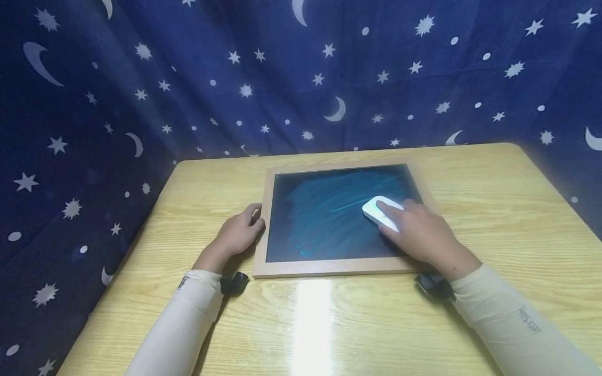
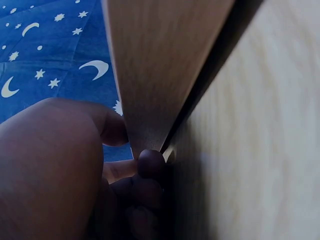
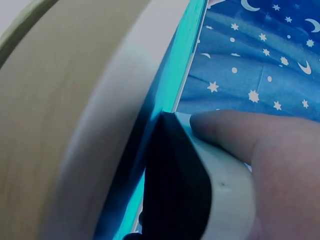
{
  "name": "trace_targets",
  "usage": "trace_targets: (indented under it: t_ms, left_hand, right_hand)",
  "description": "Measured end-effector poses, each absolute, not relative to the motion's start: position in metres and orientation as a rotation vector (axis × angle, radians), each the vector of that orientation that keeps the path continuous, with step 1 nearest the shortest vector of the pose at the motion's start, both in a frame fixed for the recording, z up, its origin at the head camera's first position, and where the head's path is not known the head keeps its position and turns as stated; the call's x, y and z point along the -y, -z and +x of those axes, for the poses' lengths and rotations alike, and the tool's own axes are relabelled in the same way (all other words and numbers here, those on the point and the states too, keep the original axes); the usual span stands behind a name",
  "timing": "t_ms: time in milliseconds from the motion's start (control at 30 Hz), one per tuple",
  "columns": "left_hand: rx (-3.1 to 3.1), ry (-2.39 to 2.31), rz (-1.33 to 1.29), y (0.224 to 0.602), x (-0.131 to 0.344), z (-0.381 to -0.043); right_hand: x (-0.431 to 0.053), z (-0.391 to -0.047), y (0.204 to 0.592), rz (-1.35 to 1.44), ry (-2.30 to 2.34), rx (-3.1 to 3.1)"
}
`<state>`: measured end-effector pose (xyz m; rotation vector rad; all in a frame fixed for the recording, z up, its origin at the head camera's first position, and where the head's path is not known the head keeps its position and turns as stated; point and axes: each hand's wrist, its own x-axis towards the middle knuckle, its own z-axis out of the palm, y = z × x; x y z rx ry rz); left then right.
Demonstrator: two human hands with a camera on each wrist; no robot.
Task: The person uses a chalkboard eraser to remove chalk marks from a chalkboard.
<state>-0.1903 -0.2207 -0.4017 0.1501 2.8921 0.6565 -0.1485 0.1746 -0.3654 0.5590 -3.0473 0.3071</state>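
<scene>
A small chalkboard (image 1: 324,237) in a light wooden frame (image 1: 329,268) lies on the table, its dark surface smeared with bluish-green chalk. My right hand (image 1: 420,230) grips a white eraser (image 1: 374,209) from above, over the right part of the board. In the right wrist view the eraser (image 3: 227,195) shows a black underside layer facing the chalky surface, with a finger along its white top. At the board's left edge, my left hand (image 1: 237,231) holds the frame. The left wrist view has its thumb and curled fingertips at the frame's side (image 2: 160,65).
The light wood-grain table (image 1: 197,183) reaches out around the board on all sides. A dark blue curtain (image 1: 282,94) with white stars and moons hangs behind and to the left. Black straps (image 1: 234,284) sit at both wrists, over pale sleeves.
</scene>
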Motion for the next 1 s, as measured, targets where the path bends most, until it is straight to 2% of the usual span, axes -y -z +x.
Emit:
trace_targets:
  t_ms: [1000]
  left_hand:
    - [-2.89,-0.657,0.123,0.402,0.218,-0.189]
  right_hand:
    - [-0.126,-0.11,0.376,0.864,-0.337,2.896]
